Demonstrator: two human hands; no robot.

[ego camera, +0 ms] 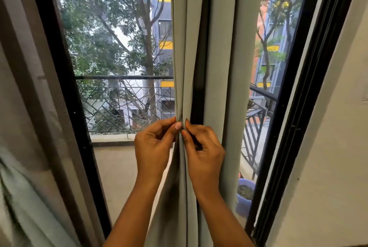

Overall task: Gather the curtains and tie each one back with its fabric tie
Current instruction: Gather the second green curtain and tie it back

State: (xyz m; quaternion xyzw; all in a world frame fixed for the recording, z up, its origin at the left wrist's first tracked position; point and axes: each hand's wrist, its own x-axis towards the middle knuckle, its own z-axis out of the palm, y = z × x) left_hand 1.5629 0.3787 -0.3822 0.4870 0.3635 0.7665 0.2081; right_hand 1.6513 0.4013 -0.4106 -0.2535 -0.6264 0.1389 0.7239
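Your left hand (153,145) and right hand (205,151), seemingly equally near, pinch one vertical fold of the pale grey-green fabric curtain (219,47).

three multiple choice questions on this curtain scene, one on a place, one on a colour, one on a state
1. Where does the plant pot stand?
A. on the balcony floor, lower right
B. on an indoor shelf
C. on a chair

2. What colour is the middle curtain?
A. red
B. pale grey-green
C. black

3. What are the hands doing?
A. hanging free
B. both pinching the middle curtain
C. pressing flat on the wall

Key: 1 A, it sits outside behind the pane; 2 B, its cloth shows pale grey-green; 3 B, the left hand and right hand pinch its folds.
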